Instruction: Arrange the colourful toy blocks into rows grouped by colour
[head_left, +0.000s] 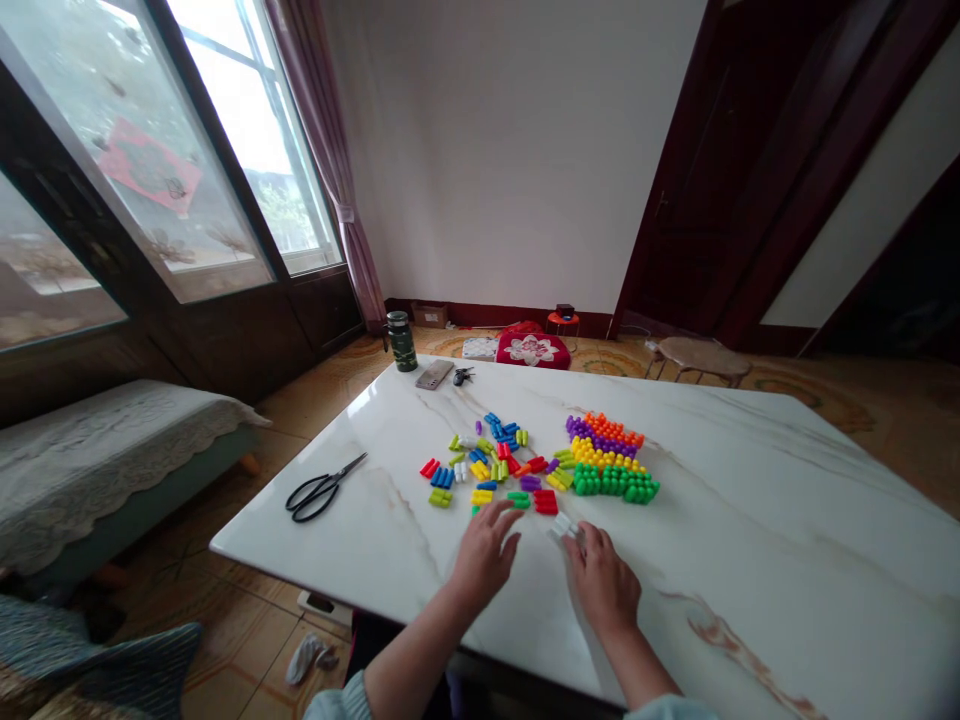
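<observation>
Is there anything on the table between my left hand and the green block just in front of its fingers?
Nothing visible. The left hand rests on the table with its fingertips right beside the green block.

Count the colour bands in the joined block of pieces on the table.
4: purple and orange at the far edge, yellow in the middle, green nearest the hands. None looks hidden.

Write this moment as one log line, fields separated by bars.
left hand: open near green plastic block | right hand: touching white plastic block | surface: white marble table
</observation>
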